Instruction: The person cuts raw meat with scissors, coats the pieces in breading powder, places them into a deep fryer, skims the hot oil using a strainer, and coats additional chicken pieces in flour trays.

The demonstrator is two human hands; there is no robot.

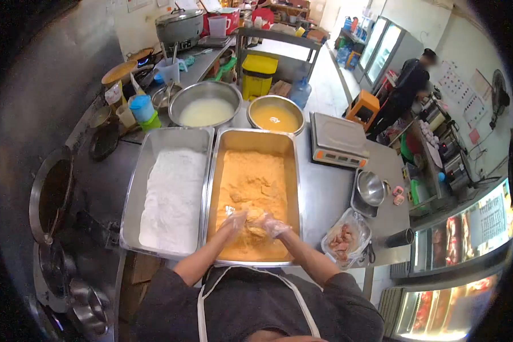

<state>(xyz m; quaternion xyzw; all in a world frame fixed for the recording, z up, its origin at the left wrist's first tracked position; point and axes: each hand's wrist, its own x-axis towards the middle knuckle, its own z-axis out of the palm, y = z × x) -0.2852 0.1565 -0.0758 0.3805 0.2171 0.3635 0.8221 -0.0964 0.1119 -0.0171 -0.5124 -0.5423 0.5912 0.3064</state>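
Dark short sleeves, cream apron straps

The single head view looks forward and steeply down from above the wearer's dark-clothed chest [256, 308], close over two rectangular steel trays [212, 196] on the metal desk [325, 205]. Its wide, round-edged field also reaches the far kitchen and the lit glass-fronted fridges [467, 233] at right.

Count at centre: 2 rectangular trays [126, 211] [297, 199], 2 hands [235, 221] [272, 224]. Upper centre: 2 large bowls [174, 107] [297, 123], 1 yellow bin [257, 80]. Right of centre: 1 scale [339, 137], 1 small bowl [371, 188]. Lower right: 1 plastic bag [359, 229]. Upper right: 1 orange stool [366, 104], 1 wall fan [499, 94], 1 person [409, 84].
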